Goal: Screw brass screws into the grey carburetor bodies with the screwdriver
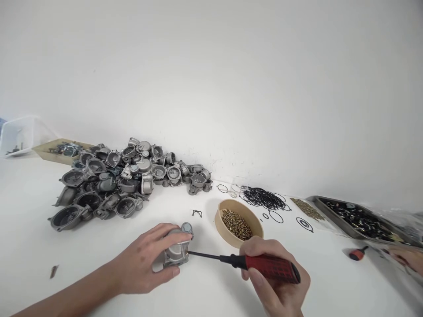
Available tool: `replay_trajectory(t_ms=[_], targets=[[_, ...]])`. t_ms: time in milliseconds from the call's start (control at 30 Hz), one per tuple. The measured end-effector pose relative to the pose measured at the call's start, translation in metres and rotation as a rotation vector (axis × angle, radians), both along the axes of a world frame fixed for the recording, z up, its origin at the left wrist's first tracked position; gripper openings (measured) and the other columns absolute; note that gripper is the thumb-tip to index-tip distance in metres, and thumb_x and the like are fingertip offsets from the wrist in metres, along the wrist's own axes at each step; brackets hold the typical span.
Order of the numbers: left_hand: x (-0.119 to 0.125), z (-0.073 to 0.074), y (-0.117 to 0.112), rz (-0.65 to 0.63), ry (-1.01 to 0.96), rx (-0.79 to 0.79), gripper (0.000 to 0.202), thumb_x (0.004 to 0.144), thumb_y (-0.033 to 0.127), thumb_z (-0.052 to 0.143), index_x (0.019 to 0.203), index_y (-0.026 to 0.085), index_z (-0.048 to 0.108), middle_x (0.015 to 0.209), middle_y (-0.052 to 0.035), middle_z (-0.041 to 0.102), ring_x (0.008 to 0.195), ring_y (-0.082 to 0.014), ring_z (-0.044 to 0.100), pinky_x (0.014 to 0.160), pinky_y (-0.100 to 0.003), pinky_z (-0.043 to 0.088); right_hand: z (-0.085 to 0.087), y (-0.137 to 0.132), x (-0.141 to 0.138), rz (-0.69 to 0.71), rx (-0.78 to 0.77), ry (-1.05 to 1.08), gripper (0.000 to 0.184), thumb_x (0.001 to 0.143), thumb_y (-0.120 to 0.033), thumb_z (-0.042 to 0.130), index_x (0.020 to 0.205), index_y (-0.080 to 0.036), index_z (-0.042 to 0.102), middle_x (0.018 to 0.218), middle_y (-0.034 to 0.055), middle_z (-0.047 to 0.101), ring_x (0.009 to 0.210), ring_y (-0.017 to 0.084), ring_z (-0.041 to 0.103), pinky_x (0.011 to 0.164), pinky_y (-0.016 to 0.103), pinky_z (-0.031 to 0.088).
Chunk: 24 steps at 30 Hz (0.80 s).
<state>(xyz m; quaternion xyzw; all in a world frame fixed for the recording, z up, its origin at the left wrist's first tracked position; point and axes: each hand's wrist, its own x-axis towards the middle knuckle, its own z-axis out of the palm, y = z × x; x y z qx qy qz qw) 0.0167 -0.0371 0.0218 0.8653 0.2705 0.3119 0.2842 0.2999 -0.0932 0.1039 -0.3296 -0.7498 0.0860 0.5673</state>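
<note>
My left hand [145,259] grips a grey metal part [176,254], which sits at the near middle of the white table [109,242]. My fingers reach over its top and my thumb lies along its near side. A round bolt head [187,227] shows on the far right corner of the part. My right hand [277,273] is closed around the red and black handle of a screwdriver [274,267]. Its dark shaft points left, and the tip meets the right side of the part, where a small brassy spot shows; I cannot tell how deep a screw sits there.

Beyond my left hand, on the far left, lies a big heap of similar grey parts [128,186]. A thin black loop [197,213] lies just beyond the part I hold. Just beyond my right hand stands a round tan bowl [225,230] holding brassy screws [236,224]. Farther right are a tangle of black rings [264,199], a patch of small yellowish pieces [307,209] and a grey tray [340,221] of dark bits. At the right edge, another person's hand [408,259] shows near a second, red-handled screwdriver [357,254].
</note>
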Motion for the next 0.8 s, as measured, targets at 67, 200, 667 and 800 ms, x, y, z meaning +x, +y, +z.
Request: replay_trajectory(t_ms=[67, 200, 667, 800], targets=[[-0.003, 0.002, 0.000, -0.014, 0.038, -0.022, 0.063, 0.101, 0.030, 0.063, 0.159, 0.043, 0.039, 0.157, -0.0039, 0.053, 0.142, -0.0310, 0.053, 0.116, -0.046, 0.051, -0.004, 0.001, 0.001, 0.008, 0.017, 0.024, 0.010, 0.099, -0.027, 0.064, 0.105, -0.021, 0.068, 0.078, 0.0073, 0.069, 0.061, 0.021, 0.067, 0.051, 0.033, 0.053], [-0.011, 0.010, 0.001, -0.057, 0.109, -0.083, 0.057, 0.109, 0.033, 0.050, 0.162, 0.045, 0.032, 0.162, -0.0015, 0.048, 0.144, -0.0282, 0.052, 0.118, -0.044, 0.048, -0.006, 0.003, 0.009, -0.001, -0.029, 0.123, 0.012, 0.097, -0.029, 0.070, 0.105, -0.020, 0.071, 0.078, 0.0069, 0.068, 0.061, 0.020, 0.066, 0.050, 0.032, 0.052], [-0.018, 0.012, 0.007, -0.080, 0.176, -0.083, 0.052, 0.113, 0.049, 0.045, 0.164, 0.046, 0.033, 0.167, -0.0002, 0.046, 0.154, -0.0323, 0.042, 0.117, -0.043, 0.050, 0.007, 0.022, 0.034, 0.127, -0.238, 0.400, 0.013, 0.094, -0.033, 0.078, 0.099, -0.022, 0.074, 0.082, 0.0038, 0.069, 0.049, 0.011, 0.058, 0.042, 0.023, 0.048], [-0.018, 0.015, 0.006, -0.082, 0.184, -0.103, 0.052, 0.113, 0.047, 0.046, 0.163, 0.046, 0.034, 0.165, -0.0005, 0.048, 0.151, -0.0317, 0.045, 0.116, -0.043, 0.050, 0.001, 0.014, 0.013, 0.104, -0.290, 0.436, 0.019, 0.093, -0.038, 0.080, 0.098, -0.021, 0.073, 0.084, 0.0026, 0.067, 0.050, 0.010, 0.058, 0.044, 0.023, 0.045]])
